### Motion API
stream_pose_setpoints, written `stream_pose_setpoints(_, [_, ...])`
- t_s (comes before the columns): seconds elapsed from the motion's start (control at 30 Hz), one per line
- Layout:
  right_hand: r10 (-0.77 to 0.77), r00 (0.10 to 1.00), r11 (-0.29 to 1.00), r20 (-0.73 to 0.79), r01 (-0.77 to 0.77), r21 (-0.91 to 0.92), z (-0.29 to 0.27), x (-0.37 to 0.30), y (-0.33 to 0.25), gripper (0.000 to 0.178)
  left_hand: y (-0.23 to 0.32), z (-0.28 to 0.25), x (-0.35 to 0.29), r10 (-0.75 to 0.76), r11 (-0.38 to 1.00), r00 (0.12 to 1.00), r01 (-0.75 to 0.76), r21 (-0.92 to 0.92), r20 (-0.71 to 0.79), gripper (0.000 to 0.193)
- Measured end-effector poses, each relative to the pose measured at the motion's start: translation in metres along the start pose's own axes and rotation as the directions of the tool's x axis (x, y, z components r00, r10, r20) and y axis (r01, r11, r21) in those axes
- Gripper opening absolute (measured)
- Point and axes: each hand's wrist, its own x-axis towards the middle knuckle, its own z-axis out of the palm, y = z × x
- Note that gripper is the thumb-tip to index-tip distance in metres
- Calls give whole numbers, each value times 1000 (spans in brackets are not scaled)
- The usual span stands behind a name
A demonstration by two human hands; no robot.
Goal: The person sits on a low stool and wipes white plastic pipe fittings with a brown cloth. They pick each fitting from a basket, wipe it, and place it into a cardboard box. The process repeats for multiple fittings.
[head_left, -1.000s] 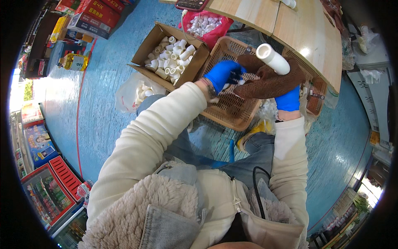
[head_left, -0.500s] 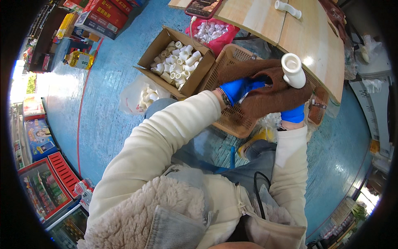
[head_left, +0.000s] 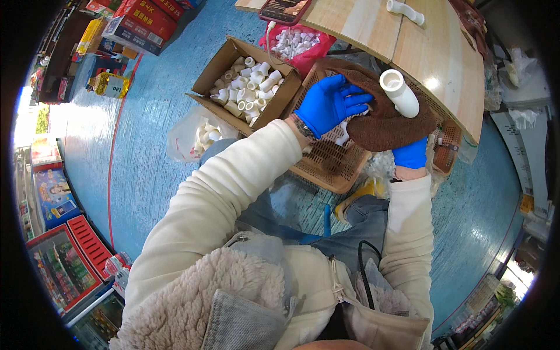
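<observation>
My left hand point(head_left: 326, 108), in a blue glove, is open with its fingers stretched toward a brown cloth point(head_left: 379, 133); the fingertips are at the cloth's edge. Just below those fingers a white piece point(head_left: 343, 135) shows over the brown plastic basket point(head_left: 332, 182); whether it lies in the basket or is in the air I cannot tell. My right hand point(head_left: 412, 154), also blue-gloved, supports the cloth from beneath, its fingers hidden by the folds. A white pipe fitting point(head_left: 402, 99) with its round mouth upward pokes out of the cloth on top.
A cardboard box point(head_left: 204, 79) of white fittings stands left of the basket, beside a clear bag point(head_left: 182, 137) holding more. Behind are a pink bag point(head_left: 318, 53) of small white pieces and a wooden table point(head_left: 437, 64) with a phone point(head_left: 284, 10) and a white pipe piece point(head_left: 406, 11).
My left hand has come out of the cloth's folds and opened beside it. The cloth's left side has flopped back, and the pipe fitting has tilted and shifted slightly left.
</observation>
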Motion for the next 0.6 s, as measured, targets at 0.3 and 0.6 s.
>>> stream_pose_setpoints(0.3, [-37, 985, 999, 169, 38, -2, -8, -15, 20, 28, -14, 1, -5, -94, 959, 990, 119, 256, -107, 31])
stream_pose_setpoints(0.6, [117, 969, 955, 218, -49, -293, 4, 4, 25, 30, -4, 2, -1, 294, 896, 954, -256, 362, -55, 25])
